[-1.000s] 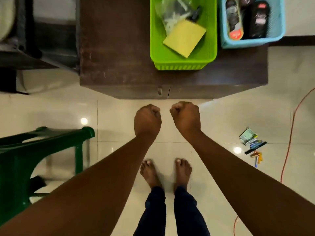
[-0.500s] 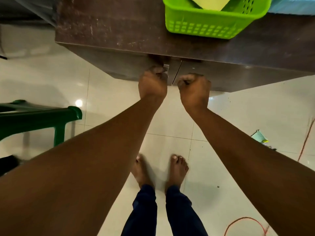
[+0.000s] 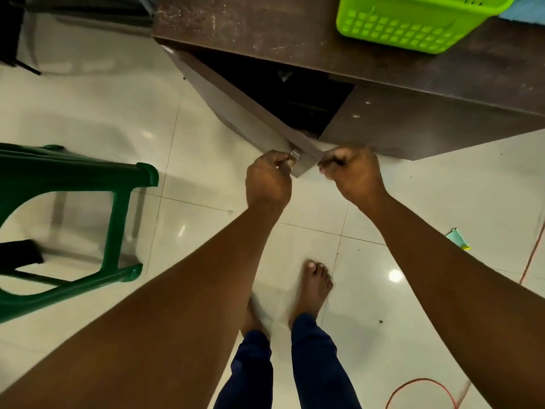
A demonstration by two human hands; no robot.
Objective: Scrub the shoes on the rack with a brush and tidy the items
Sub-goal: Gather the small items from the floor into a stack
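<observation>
A dark brown cabinet (image 3: 295,28) stands in front of me with two front doors. Its left door (image 3: 236,104) is swung partly out toward me. My left hand (image 3: 267,180) is closed on the small metal handle (image 3: 295,154) at that door's free edge. My right hand (image 3: 354,169) is a fist at the lower edge of the right door (image 3: 413,119), which is flush with the cabinet; whether it grips a handle is hidden. The inside of the cabinet (image 3: 295,93) is dark and no shoes or brush show.
A bright green basket (image 3: 413,28) sits on the cabinet top at the right. A green plastic chair (image 3: 73,196) stands on the tiled floor at my left. A red cable (image 3: 528,261) and a small packet (image 3: 457,239) lie on the floor at the right. My bare feet (image 3: 314,284) are below.
Both fists went from hanging before the cabinet to its door handles. The left door has swung outward since half a second ago. My view has tilted closer and lower.
</observation>
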